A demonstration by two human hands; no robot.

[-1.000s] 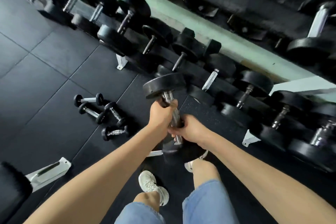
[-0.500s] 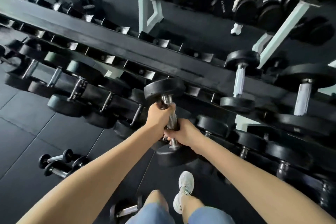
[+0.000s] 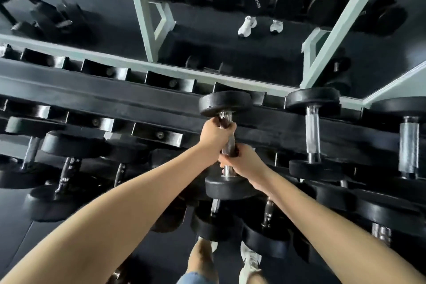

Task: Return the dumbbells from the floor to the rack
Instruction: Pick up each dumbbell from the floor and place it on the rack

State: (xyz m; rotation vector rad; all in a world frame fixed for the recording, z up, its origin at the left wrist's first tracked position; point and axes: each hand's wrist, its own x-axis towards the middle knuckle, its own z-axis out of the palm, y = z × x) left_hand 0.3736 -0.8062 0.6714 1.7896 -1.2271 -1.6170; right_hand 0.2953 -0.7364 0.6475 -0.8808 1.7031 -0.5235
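While the rack (image 3: 143, 97) fills most of my view, its upper tier has bare cradles on the left and two dumbbells parked on the right. I see the dumbbell (image 3: 227, 145) held over that tier, far head near the back rail. Left hand (image 3: 215, 137) clamped high on the handle, right hand (image 3: 245, 162) clamped just below, fingers wrapped tight.
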